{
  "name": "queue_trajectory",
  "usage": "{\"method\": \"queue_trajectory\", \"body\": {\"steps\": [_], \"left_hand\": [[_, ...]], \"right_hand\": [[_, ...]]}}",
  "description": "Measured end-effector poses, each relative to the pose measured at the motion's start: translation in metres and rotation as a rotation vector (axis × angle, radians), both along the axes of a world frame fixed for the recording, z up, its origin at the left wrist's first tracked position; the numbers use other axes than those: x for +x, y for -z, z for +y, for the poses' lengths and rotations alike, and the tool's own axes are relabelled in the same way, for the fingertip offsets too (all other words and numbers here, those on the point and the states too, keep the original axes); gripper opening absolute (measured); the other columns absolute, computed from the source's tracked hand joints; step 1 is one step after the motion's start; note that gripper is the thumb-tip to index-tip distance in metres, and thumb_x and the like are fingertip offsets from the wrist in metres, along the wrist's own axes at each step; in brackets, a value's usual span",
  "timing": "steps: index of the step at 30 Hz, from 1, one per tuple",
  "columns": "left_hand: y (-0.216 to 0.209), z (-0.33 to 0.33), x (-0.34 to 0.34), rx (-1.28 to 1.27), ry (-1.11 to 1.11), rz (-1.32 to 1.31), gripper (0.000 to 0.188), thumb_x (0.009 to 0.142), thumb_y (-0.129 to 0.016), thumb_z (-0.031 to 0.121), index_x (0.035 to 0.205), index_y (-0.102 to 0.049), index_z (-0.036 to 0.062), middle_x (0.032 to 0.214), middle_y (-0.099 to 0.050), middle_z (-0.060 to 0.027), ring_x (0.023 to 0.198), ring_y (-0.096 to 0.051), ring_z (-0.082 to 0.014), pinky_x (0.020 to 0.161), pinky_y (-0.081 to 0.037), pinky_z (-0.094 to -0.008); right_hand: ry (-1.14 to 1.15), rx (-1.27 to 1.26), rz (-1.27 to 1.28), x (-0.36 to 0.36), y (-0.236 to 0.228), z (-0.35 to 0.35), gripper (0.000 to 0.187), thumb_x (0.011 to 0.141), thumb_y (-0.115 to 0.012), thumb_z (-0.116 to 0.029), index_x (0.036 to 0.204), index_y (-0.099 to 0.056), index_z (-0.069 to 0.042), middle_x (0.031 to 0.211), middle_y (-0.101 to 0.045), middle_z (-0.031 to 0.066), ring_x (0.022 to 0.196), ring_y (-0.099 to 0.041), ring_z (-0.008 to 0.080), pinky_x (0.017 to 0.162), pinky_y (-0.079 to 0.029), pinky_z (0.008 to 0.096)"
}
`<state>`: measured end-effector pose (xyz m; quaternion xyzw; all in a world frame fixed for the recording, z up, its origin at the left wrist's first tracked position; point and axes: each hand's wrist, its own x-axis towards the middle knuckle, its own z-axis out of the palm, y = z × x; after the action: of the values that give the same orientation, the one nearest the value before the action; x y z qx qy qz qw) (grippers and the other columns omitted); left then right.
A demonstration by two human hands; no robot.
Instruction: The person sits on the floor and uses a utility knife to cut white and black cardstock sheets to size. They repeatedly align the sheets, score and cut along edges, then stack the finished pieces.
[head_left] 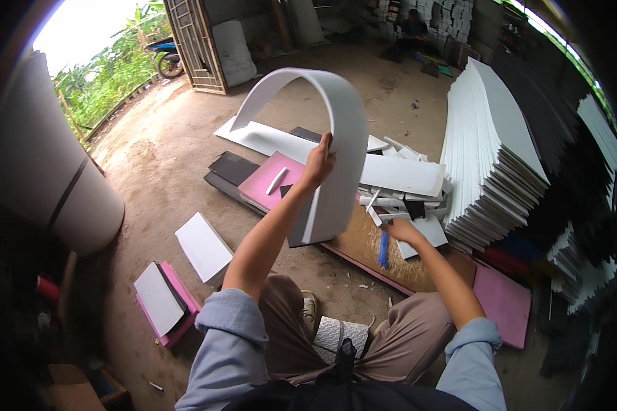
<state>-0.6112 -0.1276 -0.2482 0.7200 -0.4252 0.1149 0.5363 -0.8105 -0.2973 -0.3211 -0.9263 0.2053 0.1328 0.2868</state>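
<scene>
near: legs in brown trousers (281, 329), spread; pale textured block (336, 335) between them. floor at left: small pile of white, black and pink sheets (159, 298), just beside it a stack of white rectangles (204, 245).

right hand (401, 231): low over the worn brown board (353, 248), fingers curled mostly closed, at the edge of the white offcuts (428, 229). a blue thing (382, 252) shows just below it — cannot tell whether it is gripped; the fingertips are partly hidden.

left hand (320, 163): raised, thumb and fingers closed on the edge of a long white sheet (347, 147). sheet stands in front of the person, bent into an arch; near end hangs down, slightly blurred, far end curves down to a flat white strip (271, 139) — contact unclear.

behind the left forearm: pink slab (260, 181) with a small white piece (276, 181) on it. right: tall leaning stack of white sheets (490, 151).

far: slatted gate (195, 48), wheel of a motorcycle (169, 65), a seated person (413, 31).
</scene>
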Motion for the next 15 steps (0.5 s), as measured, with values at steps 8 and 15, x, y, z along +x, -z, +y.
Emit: {"method": "queue_trajectory", "body": {"steps": [8, 15], "left_hand": [[0.009, 0.085, -0.031, 0.58, 0.042, -0.379, 0.042, 0.075, -0.046, -0.004, 0.116, -0.041, 0.0029, 0.101, -0.057, -0.0167, 0.089, -0.058, -0.0297, 0.074, -0.049, -0.0366], [0.067, 0.154, -0.019, 0.878, 0.071, -0.972, 0.038, 0.078, -0.052, 0.01, 0.115, -0.044, 0.0083, 0.111, -0.052, -0.0026, 0.102, -0.053, -0.0215, 0.097, -0.038, -0.0398]], "right_hand": [[0.363, 0.699, -0.739, 0.083, -0.079, 0.022, 0.079, 0.081, -0.048, -0.055, 0.132, -0.02, -0.001, 0.125, -0.041, 0.0167, 0.111, -0.044, 0.0258, 0.091, -0.035, 0.0374], [0.614, 0.759, -0.426, 0.14, -0.015, 0.022, 0.097, 0.071, -0.068, -0.034, 0.131, 0.002, -0.003, 0.127, -0.031, 0.0254, 0.108, -0.043, 0.039, 0.079, -0.04, 0.0556]]}}
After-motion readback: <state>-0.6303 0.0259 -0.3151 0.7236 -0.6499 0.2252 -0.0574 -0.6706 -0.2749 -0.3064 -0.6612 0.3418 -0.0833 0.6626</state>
